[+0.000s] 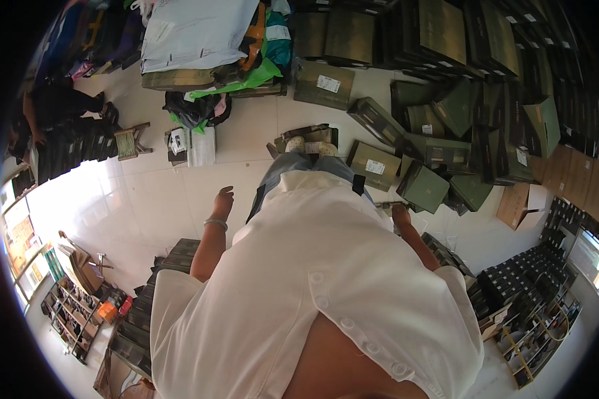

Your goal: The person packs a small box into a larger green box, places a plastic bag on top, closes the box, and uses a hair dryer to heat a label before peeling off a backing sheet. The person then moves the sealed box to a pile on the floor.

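My left hand (pixel 223 203) hangs out to my left over the pale floor, its fingers loosely apart and nothing in them. A pale bracelet (pixel 215 224) circles that wrist. Low on my right side, my right hand (pixel 400 215) is closed at a small dark, thin object (pixel 389 205), too small to name. Just beyond that hand are a tilted green box (pixel 424 187) and a flat olive box with a white label (pixel 374 166). Both my feet, in light clogs (pixel 295 144), are by a dark olive piece of box (pixel 325 135).
Loose green boxes (pixel 448 154) lie heaped at right, below tall box stacks (pixel 439 33). A large white package (pixel 196 33) tops a pile at far left. A folding stool (pixel 132 141) stands near another person (pixel 56 110). Brown cartons (pixel 574 175) are at far right.
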Available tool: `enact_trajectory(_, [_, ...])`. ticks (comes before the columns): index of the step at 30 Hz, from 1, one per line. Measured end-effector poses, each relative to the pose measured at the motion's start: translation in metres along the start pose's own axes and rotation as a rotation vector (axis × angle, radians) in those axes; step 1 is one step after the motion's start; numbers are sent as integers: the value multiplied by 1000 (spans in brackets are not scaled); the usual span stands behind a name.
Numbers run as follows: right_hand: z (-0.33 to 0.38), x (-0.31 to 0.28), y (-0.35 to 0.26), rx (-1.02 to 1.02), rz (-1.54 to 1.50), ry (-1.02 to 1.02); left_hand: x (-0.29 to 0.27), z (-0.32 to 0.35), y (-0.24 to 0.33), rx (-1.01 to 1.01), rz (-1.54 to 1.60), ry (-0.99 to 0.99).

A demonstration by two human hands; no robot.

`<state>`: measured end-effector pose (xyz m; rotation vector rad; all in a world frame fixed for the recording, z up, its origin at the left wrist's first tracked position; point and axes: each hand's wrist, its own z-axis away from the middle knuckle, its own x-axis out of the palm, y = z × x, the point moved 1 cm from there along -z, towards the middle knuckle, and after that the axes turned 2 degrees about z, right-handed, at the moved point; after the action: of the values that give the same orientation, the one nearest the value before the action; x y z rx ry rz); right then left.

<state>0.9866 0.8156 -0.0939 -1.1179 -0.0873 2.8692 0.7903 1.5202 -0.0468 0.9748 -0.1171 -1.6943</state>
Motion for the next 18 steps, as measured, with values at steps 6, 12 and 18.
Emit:
enact_trajectory(6, [20,-7,-19,15,1,153,2,-5,-46,142,-254,-167])
enact_trajectory(12, [29,-30,-77,-263,273,213,-5,-13,-82,258,-341,-329])
enact_trajectory(18, [62,-64,-141,-132,-165,135,-16,-43,-67,-96,-140,-127])
